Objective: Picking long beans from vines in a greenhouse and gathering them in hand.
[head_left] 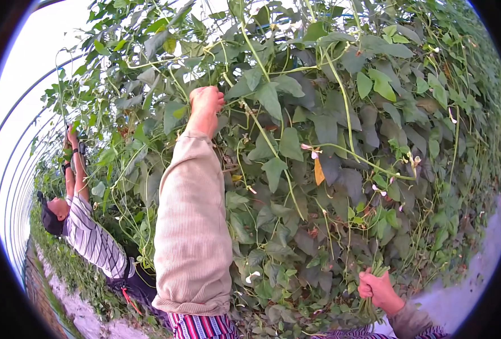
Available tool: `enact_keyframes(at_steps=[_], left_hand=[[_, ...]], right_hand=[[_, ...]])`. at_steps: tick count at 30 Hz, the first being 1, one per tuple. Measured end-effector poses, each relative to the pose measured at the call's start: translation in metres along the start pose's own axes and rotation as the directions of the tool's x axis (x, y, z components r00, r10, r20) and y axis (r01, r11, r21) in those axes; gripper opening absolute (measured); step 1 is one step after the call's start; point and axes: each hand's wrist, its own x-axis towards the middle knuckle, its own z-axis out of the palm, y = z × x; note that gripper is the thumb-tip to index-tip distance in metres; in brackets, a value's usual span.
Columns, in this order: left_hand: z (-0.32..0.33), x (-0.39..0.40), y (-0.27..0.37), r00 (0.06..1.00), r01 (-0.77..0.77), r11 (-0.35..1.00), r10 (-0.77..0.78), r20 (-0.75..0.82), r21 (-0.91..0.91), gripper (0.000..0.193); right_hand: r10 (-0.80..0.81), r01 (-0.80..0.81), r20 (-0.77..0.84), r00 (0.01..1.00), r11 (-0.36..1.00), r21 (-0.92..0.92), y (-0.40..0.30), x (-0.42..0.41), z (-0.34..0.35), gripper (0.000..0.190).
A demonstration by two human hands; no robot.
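My left hand point(207, 106), in a tan corduroy sleeve, is raised among the vines in the upper middle. Its fingers are curled beside thin stems; whether they hold one is hidden. Low at the right, my right hand point(377, 288) is closed around a bundle of long green bean pods point(368, 309), whose ends stick out above and below the fist. Between and above the hands, long pods hang on the leafy climbing bean plants point(290, 127). One long pale pod point(342, 95) hangs right of my left hand, and another point(271, 146) slants down just beside it.
At the left, a co-worker point(93, 237) in a dark cap and striped top reaches both arms up into the same row. Curved greenhouse hoops point(19, 99) run along the far left. Pale ground point(466, 271) shows at the lower right, and pinkish flowers point(314, 152) dot the foliage.
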Motion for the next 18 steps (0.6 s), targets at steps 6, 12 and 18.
enact_keyframes(at_steps=[6,12,18], left_hand=[[0.016,0.006,0.007,0.997,-0.032,0.999,0.034,0.07,-0.03,0.02],[0.037,0.017,0.005,0.994,0.069,0.986,-0.055,0.095,-0.154,0.014],[0.044,0.029,0.003,0.989,0.145,0.911,-0.116,0.096,-0.386,0.021]], right_hand=[[0.02,-0.02,0.013,1.0,1.0,0.014,0.002,0.0,-0.01,0.028],[0.032,-0.03,-0.031,0.999,0.998,0.057,0.001,-0.004,-0.017,0.031],[0.019,-0.017,-0.077,0.997,1.0,0.023,-0.001,-0.008,-0.035,0.018]])
